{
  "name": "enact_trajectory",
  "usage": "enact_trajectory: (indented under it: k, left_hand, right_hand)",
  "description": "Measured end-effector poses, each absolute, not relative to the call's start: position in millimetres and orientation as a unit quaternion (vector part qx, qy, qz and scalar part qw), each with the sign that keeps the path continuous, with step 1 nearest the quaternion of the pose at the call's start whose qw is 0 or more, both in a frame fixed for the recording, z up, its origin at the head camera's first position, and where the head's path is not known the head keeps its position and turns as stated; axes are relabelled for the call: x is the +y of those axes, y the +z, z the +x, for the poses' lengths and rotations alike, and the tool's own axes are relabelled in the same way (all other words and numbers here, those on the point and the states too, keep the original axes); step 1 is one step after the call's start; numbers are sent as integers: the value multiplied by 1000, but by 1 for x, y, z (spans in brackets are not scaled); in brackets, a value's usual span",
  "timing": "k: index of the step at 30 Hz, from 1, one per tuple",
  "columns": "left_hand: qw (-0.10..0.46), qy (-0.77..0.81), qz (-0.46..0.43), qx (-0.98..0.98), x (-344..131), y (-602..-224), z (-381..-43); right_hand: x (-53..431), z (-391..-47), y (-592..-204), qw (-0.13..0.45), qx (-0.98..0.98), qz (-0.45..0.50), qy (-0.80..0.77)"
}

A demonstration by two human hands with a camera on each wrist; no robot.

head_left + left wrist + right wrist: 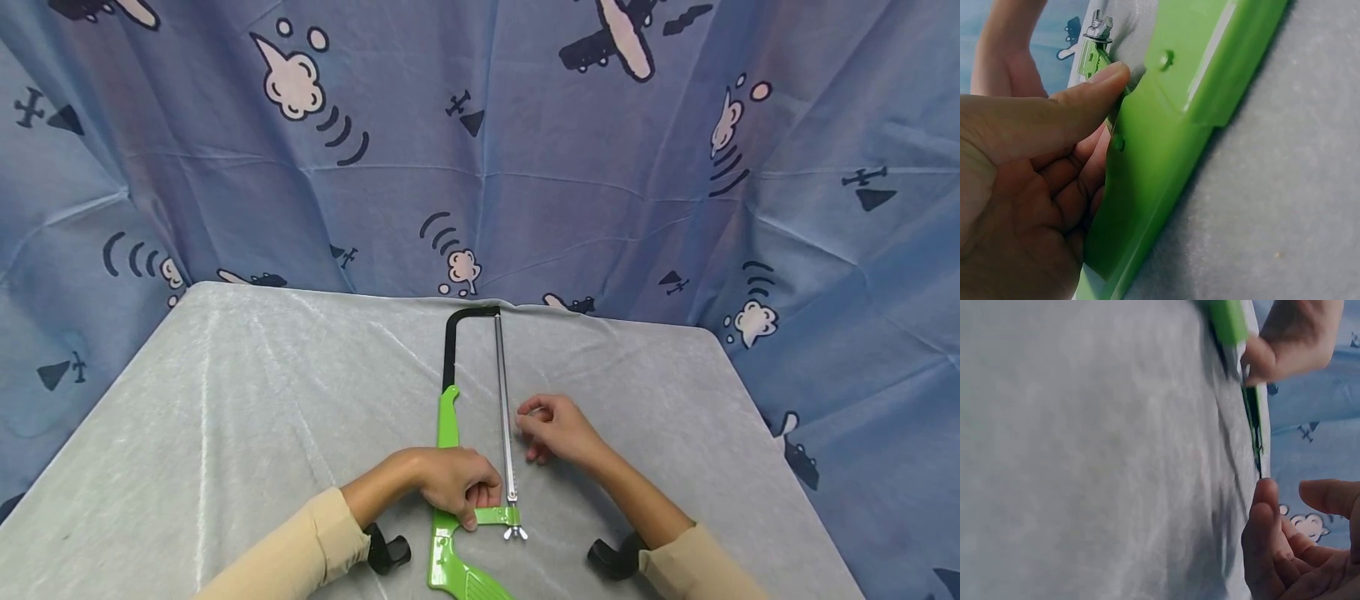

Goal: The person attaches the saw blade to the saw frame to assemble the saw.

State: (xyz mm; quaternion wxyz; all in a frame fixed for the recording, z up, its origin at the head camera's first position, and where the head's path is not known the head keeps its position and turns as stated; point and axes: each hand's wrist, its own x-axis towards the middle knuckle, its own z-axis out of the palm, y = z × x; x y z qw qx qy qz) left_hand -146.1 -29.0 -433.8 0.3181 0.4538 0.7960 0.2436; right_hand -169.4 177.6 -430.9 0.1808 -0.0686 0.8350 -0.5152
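A hacksaw with a green handle and frame [447,421], a black front bow [450,354] and a silver blade [504,400] lies on the cloth-covered table, its bow pointing away from me. My left hand [453,479] pinches the green frame just above the handle; the left wrist view shows the thumb [1088,94] against the green metal [1154,150]. A silver wing nut [515,532] sits at the blade's near end. To the right of the blade hovers my right hand [558,429], fingers loosely bent. Thumb and fingertips stand apart with nothing between them in the right wrist view.
Pale grey cloth [247,400] covers the table. A blue curtain [405,125] printed with aeroplanes hangs behind it and along both sides. Black wrist-worn pieces [387,550] show at both cuffs.
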Motion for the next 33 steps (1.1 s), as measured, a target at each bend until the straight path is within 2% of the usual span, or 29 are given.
enact_trajectory:
  k: [7,14,24,33]
  left_hand:
    - [321,250,449,795,-29,-435,-147]
    - [327,255,447,793,-29,-435,-146]
    - [321,255,443,797,-29,-434,-145]
    - [325,260,439,796,-29,-433,-144]
  right_hand:
    - [177,-144,-423,196,845,-156,-472]
    - [178,-124,-422,233,831,-184,-471]
    - [183,-107,-425,239,813,-266,-460]
    - [182,-96,-427,272,817,-248,-444]
